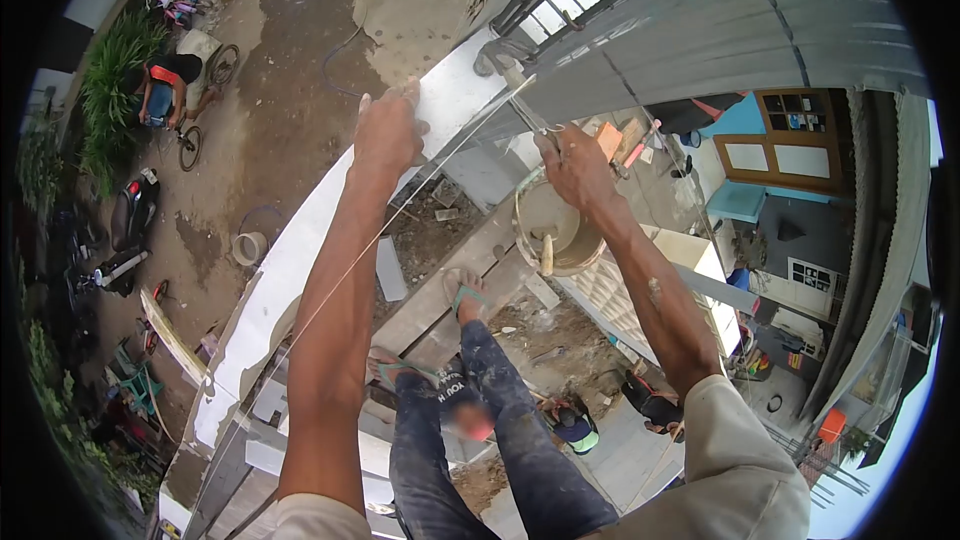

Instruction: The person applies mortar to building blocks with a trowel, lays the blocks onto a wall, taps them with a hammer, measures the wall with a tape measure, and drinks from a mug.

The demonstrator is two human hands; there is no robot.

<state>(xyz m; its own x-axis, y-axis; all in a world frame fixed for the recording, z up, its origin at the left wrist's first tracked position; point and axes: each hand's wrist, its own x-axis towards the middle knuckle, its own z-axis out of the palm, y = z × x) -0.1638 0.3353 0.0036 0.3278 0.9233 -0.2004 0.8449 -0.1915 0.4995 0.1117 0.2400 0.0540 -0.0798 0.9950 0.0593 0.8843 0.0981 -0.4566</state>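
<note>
My left hand (390,132) is on the top of a white block wall (458,90), its fingers curled over the blocks. My right hand (578,172) is closed round a tool that looks like a trowel (526,108), its grey end close to the wall. Grey wet mortar (500,55) lies on the wall there. A taut string (400,208) runs along the wall and passes between my arms. Below my right hand stands a bucket (560,225) of grey mortar, with a wooden handle (547,254) sticking out of it.
My sandalled feet (464,295) stand on planks (432,343) high above the ground. People (572,426) are below me. A grey sheet (690,35) rises at the right. Outside the wall are a person with a bicycle (190,145), a motorcycle (132,215) and another bucket (249,248).
</note>
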